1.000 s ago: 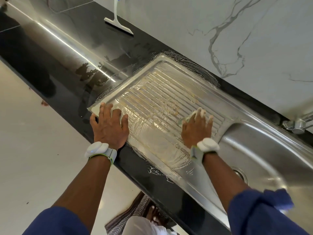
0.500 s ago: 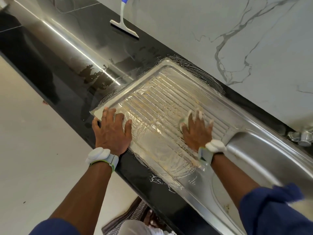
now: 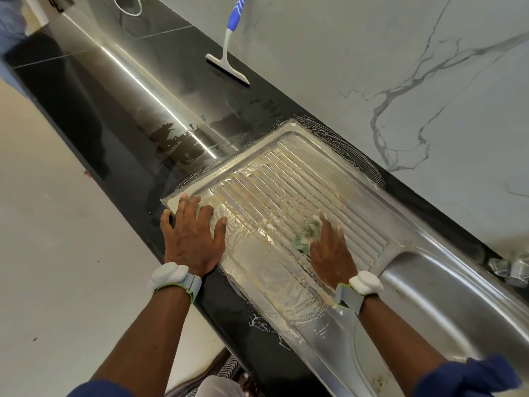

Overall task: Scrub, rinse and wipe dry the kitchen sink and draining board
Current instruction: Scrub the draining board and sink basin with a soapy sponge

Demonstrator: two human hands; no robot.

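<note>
Pressing a green scouring pad (image 3: 307,232) onto the soapy draining board (image 3: 286,179), my right hand (image 3: 332,255) lies flat over it; my left hand (image 3: 192,242) rests splayed on the board's corner farthest from the sink (image 3: 435,290).

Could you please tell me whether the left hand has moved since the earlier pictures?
No. The left hand still rests flat on the same near corner of the draining board, at the end away from the basin.
</note>
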